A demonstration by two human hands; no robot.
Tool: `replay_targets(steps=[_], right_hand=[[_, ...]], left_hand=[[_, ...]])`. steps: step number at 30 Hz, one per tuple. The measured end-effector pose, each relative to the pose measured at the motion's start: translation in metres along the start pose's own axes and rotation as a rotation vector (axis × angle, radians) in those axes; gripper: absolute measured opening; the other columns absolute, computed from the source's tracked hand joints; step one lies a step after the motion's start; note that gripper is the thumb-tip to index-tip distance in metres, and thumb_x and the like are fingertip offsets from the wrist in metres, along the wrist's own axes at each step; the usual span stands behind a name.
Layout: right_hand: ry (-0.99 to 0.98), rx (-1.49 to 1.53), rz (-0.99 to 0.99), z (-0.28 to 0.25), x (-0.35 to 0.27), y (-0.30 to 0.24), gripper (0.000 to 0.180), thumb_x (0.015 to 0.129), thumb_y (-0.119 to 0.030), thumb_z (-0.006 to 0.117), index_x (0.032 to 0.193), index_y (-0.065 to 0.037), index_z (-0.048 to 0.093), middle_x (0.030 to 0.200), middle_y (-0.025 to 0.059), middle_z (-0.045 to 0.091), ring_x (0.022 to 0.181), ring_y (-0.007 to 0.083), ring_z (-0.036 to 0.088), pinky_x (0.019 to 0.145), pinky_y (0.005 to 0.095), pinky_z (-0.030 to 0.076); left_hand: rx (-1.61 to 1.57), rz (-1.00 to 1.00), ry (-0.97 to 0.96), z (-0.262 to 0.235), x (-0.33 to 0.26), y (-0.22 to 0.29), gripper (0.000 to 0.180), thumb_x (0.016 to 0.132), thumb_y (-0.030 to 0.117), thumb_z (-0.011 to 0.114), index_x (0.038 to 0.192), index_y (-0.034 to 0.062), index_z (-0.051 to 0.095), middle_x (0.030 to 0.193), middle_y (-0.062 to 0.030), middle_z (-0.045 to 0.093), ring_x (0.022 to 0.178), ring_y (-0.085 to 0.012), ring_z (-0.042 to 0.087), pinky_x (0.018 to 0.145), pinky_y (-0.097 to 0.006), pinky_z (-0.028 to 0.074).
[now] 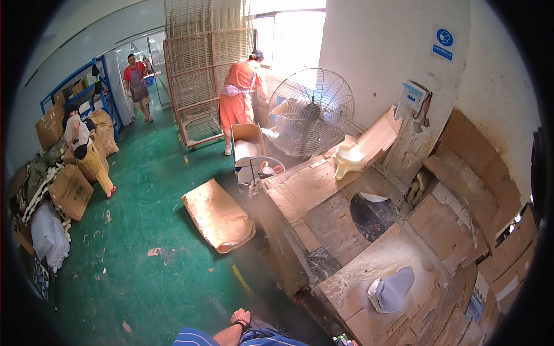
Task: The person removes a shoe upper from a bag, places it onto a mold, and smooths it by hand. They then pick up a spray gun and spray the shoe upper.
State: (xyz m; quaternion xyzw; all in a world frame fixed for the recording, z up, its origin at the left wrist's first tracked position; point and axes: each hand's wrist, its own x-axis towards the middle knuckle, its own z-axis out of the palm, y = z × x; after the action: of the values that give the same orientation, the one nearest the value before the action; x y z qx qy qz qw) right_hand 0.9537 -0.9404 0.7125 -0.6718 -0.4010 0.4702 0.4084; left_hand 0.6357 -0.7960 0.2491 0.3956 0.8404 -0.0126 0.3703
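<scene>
My left hand (240,317) is low in the view, close to my body, with a dark band at the wrist and a blue striped sleeve behind it. Its fingers are curled closed; whatever they hold, if anything, is hidden. My right hand does not show clearly; a small green-and-white thing (344,340) at the lower edge is too cut off to name. On the cardboard-covered bench (358,277) to the right lies a grey and white curved piece (391,290). Farther back on it rests a pale yellow, lobed piece (348,157). A round black patch (371,216) lies between them.
A brown paper sack (219,216) lies on the green floor (144,242) left of the bench. Behind stand a large wire fan (311,112), an open carton (247,147) and a tall rack (202,86). Three people are farther off, one beside cartons (70,190) and sacks at left.
</scene>
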Motion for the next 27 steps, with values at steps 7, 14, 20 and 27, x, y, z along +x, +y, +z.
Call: replay_targets(steps=[7,14,20,27], right_hand=[[-0.02,-0.079,0.033,-0.001,0.003,-0.013,0.048,0.089,-0.002,0.062,0.136,0.004,0.055,0.12,0.0086,0.064,0.105,0.0191,0.057,0.094,0.0314,0.044],[-0.042,-0.065,0.037,-0.004,0.005,-0.012,0.047,0.09,0.0,0.06,0.136,0.006,0.054,0.131,0.0135,0.062,0.12,0.0216,0.056,0.105,0.0323,0.04],[-0.03,-0.04,0.005,-0.003,0.005,-0.015,0.046,0.09,0.0,0.06,0.135,0.006,0.054,0.132,0.0136,0.062,0.121,0.0222,0.056,0.105,0.0324,0.039],[-0.015,-0.055,0.076,-0.006,0.003,-0.008,0.046,0.09,0.0,0.061,0.135,0.005,0.055,0.127,0.011,0.064,0.114,0.0195,0.057,0.1,0.0314,0.042]], left_hand=[[-0.004,-0.007,0.011,0.005,0.0,0.001,0.037,0.086,0.034,0.056,0.107,0.0092,0.073,0.113,-0.0176,0.07,0.109,-0.0374,0.066,0.092,-0.046,0.052],[0.001,0.011,0.009,0.004,-0.003,0.002,0.037,0.085,0.034,0.056,0.107,0.0087,0.073,0.114,-0.0176,0.07,0.107,-0.0376,0.066,0.091,-0.046,0.053],[0.003,0.009,0.014,0.006,0.0,0.002,0.036,0.085,0.034,0.057,0.105,0.0085,0.073,0.113,-0.0176,0.07,0.107,-0.038,0.066,0.09,-0.046,0.053],[0.022,0.007,0.0,0.009,0.003,0.0,0.036,0.087,0.036,0.058,0.107,0.0096,0.072,0.116,-0.0173,0.069,0.109,-0.0365,0.066,0.092,-0.046,0.052]])
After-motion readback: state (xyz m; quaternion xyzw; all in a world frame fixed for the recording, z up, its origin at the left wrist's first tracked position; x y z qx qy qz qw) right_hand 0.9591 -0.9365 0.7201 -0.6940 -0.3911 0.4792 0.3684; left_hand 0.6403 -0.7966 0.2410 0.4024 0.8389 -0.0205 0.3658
